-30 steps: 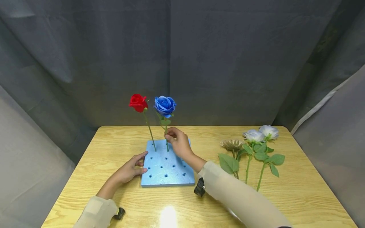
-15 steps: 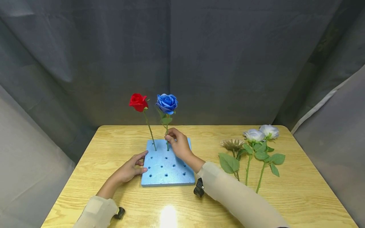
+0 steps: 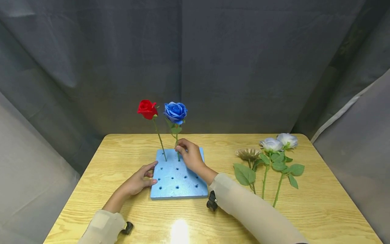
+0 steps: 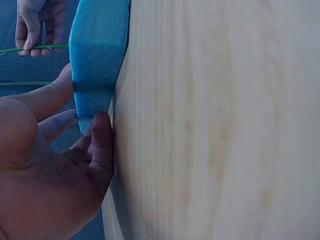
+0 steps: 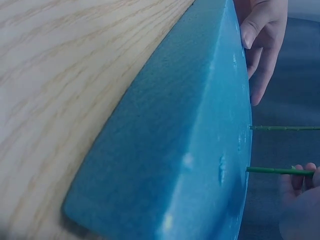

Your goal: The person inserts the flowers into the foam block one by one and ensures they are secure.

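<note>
My right hand pinches the green stem of a blue rose, whose lower end stands in the light blue foam board. The flower stands above the hand, its stem leaning slightly left. Left of it, a red rose stands in the same board on its own stem, tilted left, with no hand on it. My left hand touches the board's left edge, thumb and index finger spread apart. In the left wrist view, other fingertips lie low beside the board's side.
Two pale roses with green leaves lie on the wooden table to the right, beside a brownish flower. Rows of small holes dot the board's top. A grey curtain hangs behind the table.
The blue rose's head swayed right and up, then came back left, with the right hand still on its stem. The left hand and the red rose stay nearly in place.
</note>
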`<act>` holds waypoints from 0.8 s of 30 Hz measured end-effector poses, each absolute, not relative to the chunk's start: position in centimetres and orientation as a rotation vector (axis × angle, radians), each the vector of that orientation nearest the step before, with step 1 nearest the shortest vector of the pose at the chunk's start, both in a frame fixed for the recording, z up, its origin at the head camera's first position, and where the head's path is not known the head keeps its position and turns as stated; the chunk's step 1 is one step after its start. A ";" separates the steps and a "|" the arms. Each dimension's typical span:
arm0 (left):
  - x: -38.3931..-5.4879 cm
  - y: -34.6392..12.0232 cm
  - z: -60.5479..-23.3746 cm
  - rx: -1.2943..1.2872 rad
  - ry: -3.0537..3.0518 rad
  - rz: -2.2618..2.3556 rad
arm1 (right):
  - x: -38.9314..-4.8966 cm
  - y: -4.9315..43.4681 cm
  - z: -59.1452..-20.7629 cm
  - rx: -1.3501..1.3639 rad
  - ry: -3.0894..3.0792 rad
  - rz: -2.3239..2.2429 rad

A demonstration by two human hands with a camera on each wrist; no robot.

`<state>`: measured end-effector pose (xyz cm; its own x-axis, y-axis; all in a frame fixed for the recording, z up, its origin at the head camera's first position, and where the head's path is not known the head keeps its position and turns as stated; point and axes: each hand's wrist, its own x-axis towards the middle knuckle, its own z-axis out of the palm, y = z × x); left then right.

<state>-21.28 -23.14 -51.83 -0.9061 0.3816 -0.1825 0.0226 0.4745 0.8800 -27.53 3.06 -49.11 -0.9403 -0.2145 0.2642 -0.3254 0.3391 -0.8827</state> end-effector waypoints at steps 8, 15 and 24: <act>-21.3 -23.2 -51.7 0.343 2.363 1.412 | -27.6 3.1 -49.4 0.479 -2.452 1.724; -21.2 -23.3 -51.9 0.343 2.380 1.385 | -27.3 3.1 -49.4 0.459 -2.450 1.781; -21.1 -23.2 -51.7 0.371 2.381 1.389 | -27.4 3.2 -49.3 0.470 -2.459 1.784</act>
<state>-21.14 -23.18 -51.66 -0.9015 0.3967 -0.1728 0.0448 0.4827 0.8746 -27.43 3.18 -49.30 -0.9511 -0.2050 0.2311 -0.2832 0.2804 -0.9172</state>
